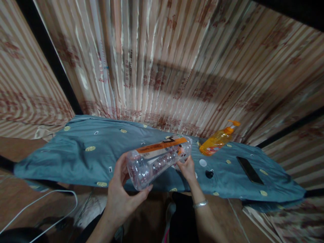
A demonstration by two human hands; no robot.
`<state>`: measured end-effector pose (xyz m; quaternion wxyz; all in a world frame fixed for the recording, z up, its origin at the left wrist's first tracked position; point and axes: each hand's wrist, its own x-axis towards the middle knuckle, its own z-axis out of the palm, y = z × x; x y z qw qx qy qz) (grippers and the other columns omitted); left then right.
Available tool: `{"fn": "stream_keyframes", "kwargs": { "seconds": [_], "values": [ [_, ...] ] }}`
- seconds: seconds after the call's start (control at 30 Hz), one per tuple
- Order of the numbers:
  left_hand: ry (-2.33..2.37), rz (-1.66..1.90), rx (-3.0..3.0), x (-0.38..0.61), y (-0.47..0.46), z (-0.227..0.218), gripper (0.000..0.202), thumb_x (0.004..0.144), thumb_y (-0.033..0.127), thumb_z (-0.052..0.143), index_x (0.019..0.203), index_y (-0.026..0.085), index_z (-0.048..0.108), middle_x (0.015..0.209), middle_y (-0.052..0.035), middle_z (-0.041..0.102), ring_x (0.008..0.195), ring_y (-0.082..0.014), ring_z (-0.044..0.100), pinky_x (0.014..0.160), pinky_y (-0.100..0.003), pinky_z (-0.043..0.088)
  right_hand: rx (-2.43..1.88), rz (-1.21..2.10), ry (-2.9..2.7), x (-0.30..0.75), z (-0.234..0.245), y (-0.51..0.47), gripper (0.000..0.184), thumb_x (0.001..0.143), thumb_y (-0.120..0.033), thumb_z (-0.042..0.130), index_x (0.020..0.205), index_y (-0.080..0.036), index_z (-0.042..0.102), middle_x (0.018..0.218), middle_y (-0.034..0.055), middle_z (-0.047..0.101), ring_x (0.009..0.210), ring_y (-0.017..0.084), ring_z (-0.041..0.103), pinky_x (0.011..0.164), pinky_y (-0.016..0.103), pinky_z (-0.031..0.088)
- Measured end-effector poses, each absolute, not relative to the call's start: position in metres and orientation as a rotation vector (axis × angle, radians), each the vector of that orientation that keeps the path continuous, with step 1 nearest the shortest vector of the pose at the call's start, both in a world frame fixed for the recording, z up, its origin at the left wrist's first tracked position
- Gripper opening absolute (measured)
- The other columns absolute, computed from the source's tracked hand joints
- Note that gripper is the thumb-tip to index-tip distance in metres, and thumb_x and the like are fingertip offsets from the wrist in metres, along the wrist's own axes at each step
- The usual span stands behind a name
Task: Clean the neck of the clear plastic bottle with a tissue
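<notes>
A large clear plastic bottle (pixel 159 160) with an orange and white label is held tilted above the cloth-covered table. My left hand (pixel 124 189) grips its near-left end, thumb along the lower edge and fingers around the far side. Toward the other end, my right hand (pixel 186 168) is closed on the underside of the bottle; some of its fingers are hidden. Just right of that hand lie a white round disc (pixel 203 162) and a small black object (pixel 209 173) whose kind I cannot make out.
An orange pump bottle (pixel 217 141) leans to the right at the table's back. A dark phone (pixel 250 170) lies flat at the right. The blue-green cloth (pixel 83 165) covers the table, with striped curtains (pixel 162 84) behind. A white cable (pixel 50 192) hangs at the left.
</notes>
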<state>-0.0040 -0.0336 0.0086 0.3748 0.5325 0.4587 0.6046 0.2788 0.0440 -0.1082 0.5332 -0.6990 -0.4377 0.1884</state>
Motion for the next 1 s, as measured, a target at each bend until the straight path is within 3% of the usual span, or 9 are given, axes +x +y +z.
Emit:
{"fn": "stream_keyframes", "kwargs": {
  "seconds": [0.47,1.0],
  "values": [
    [1.167,1.553,1.345,-0.0036,-0.034,0.0106,0.085,0.072,0.036,0.091,0.149,0.022,0.055,0.142,-0.0129,0.076,0.131,-0.0325,0.076,0.114,-0.048,0.059,-1.641,0.44,-1.037,0.2797,-0.1137,0.0453,0.058,0.065,-0.051,0.082,0.113,-0.022,0.067,0.102,0.0106,0.086,0.095,0.036,0.081,0.094,0.055,0.064],
    [1.17,1.553,1.359,-0.0046,-0.0328,0.0075,0.086,0.072,0.038,0.091,0.149,0.024,0.055,0.14,-0.012,0.077,0.128,-0.0327,0.077,0.112,-0.048,0.06,-1.709,0.408,-1.02,0.2782,-0.1118,0.0462,0.051,0.063,-0.046,0.079,0.106,-0.025,0.065,0.098,0.0082,0.084,0.093,0.035,0.08,0.092,0.052,0.064]
  ]
}}
